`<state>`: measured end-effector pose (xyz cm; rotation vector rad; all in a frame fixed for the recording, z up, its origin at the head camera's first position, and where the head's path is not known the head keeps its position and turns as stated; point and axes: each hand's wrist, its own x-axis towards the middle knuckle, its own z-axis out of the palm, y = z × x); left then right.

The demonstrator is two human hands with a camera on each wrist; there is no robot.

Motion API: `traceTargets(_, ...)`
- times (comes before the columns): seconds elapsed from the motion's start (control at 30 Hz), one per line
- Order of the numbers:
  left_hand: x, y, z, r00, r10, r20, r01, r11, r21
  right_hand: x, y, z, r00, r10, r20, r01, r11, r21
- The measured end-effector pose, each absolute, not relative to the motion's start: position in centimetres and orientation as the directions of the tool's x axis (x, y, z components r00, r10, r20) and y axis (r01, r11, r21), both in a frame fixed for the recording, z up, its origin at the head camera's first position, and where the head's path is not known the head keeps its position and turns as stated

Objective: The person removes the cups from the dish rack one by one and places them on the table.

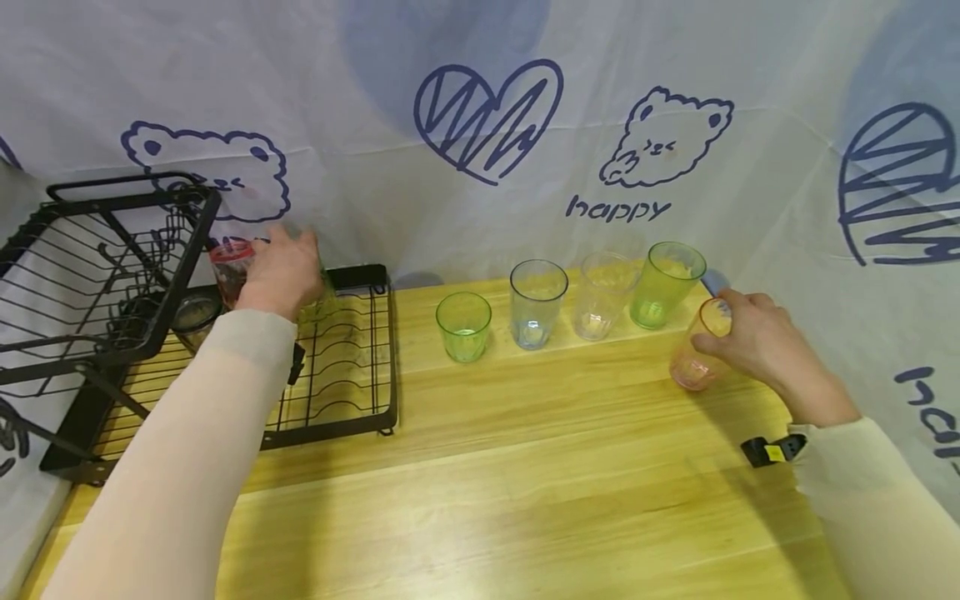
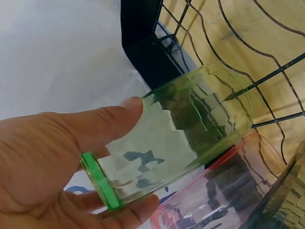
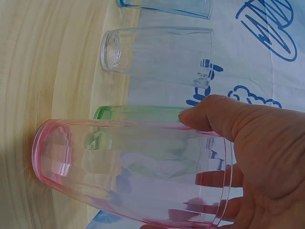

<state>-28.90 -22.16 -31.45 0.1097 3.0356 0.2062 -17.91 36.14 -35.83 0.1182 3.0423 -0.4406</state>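
Observation:
My left hand [image 1: 283,271] grips a green glass [image 2: 171,138] near its thick base, mouth down over the wire rack [image 1: 341,425]. Beside it in the rack is a red-tinted glass [image 1: 231,265], and a clear dark-looking glass [image 1: 198,315] is next to that. At the right, my right hand [image 1: 768,350] holds a pink glass [image 3: 128,167] round its upper part, thumb on one side and fingers on the other. That glass is upright, its base at the wooden table.
Between the hands stand a short green glass [image 1: 463,327], a blue glass [image 1: 537,304], a clear glass [image 1: 602,296] and a tall green glass [image 1: 663,286]. A printed cloth [image 1: 360,208] hangs behind them. The rack's upper tier [image 1: 161,321] rises at the left.

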Motion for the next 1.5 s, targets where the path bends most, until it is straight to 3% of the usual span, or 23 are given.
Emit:
traceTargets(0.33, -26.9, -22.3, -29.9, -0.991, 0.089, -0.097, 0.072, 0.983, 0.168, -17.8, 36.4, -36.0, -0.993, 0.057, -0.102, 0.084, 0.957, -0.279)
traceTargets(0.53, -25.0, -22.0, -28.9, -0.996, 0.072, -0.058, 0.055, 0.965, 0.258, -17.7, 36.4, -35.8, -0.993, 0.051, -0.109, 0.080, 0.957, -0.279)
traceTargets(1.03, -18.9, -22.2, -28.7, -1.000, -0.015, 0.020, -0.006, 0.911, 0.412, -17.0, 33.2, -34.8, -0.992, 0.028, 0.122, -0.017, 0.937, -0.350)
traceTargets(1.3, -16.2, -21.7, -30.0, -0.997, -0.074, -0.010, -0.066, 0.803, 0.592, -17.1, 29.9, -34.6, -0.981, 0.041, 0.192, -0.049, 0.894, -0.445)
traceTargets(1.5, -14.7, -21.1, -32.6, -0.998, -0.054, -0.036, -0.061, 0.621, 0.782, -16.9, 26.6, -35.1, -0.971, -0.001, 0.239, -0.146, 0.794, -0.591)
